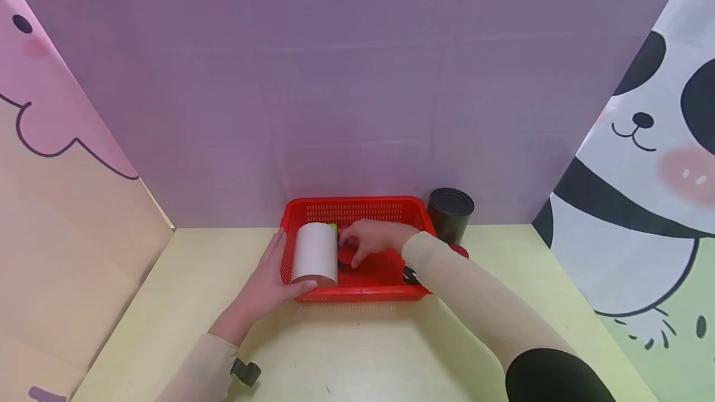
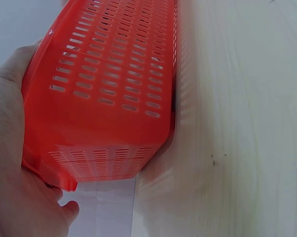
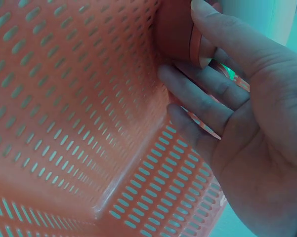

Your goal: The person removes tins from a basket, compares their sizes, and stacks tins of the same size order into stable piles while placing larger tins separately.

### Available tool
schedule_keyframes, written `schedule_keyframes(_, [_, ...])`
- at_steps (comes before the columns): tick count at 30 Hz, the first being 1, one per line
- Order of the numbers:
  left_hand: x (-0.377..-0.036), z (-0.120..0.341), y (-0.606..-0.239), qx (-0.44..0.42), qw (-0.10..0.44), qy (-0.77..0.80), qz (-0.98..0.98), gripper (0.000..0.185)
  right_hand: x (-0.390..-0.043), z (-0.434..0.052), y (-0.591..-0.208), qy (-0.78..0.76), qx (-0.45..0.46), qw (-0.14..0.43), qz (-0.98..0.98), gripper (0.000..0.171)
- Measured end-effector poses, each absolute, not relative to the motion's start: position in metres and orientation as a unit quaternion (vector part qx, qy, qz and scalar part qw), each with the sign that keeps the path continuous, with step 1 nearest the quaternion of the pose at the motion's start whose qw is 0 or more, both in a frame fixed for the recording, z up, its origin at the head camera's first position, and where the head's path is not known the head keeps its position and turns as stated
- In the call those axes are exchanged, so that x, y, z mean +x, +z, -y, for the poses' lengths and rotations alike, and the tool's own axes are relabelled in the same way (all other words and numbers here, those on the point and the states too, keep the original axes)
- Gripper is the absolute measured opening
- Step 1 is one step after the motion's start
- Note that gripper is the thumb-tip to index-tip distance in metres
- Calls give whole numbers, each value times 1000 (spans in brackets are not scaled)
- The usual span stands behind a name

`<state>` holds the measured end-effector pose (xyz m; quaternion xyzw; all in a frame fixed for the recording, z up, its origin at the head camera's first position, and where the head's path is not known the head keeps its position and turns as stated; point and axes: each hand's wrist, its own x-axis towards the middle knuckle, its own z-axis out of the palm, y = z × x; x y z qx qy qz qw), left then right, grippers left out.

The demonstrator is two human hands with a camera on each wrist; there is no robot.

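Red round lid-like piece (image 1: pixel 346 255) lies on the floor of the red perforated basket (image 1: pixel 357 205), just right of a white roll (image 1: pixel 315 252) that lies on its side in the basket's left end. We read the roll's long axis as running front to back, toward the purple backdrop. A bit of green (image 1: pixel 333 227) shows behind the roll; we cannot tell what it is.

The red piece sits directly under our right hand (image 1: pixel 373 237), which reaches into the basket from the right. That hand is far the nearer of the two. In the right wrist view its fingers (image 3: pixel 207 98) are curled about the rim of the red piece (image 3: pixel 180 34), thumb over the top, so we take it as a grasp, though how firm it is we cannot tell.

Our left hand (image 1: pixel 268 281) is outside the basket, at its left front corner. The palm lies against the side wall and the thumb hooks over the front rim beside the roll. The left wrist view shows the same: the hand (image 2: pixel 12 163) wraps round the basket's corner (image 2: pixel 89 148).

The basket rests on the pale yellow counter (image 1: pixel 357 346), close to the back. A black cylindrical can (image 1: pixel 450 213) stands just beyond the basket's right rear corner, touching or nearly so.
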<state>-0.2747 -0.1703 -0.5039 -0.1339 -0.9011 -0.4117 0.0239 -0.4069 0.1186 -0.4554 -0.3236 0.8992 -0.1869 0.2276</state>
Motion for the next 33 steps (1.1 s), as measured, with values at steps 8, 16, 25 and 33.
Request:
schedule_keyframes(8, [-275, 171, -502, -134, 22, -415, 900, 134, -405, -115, -452, -170, -327, 225, -902, 56])
schedule_keyframes(16, [-275, 172, -502, -131, 16, -421, 898, 136, -404, -115, -449, -157, -347, 228, -896, 58])
schedule_keyframes(25, [-276, 173, -503, -134, 17, -419, 898, 136, -406, -118, -433, -171, -357, 215, -893, 59])
schedule_keyframes(33, [-277, 172, -503, -134, 14, -418, 898, 137, -405, -126, -423, -191, -345, 205, -896, 60])
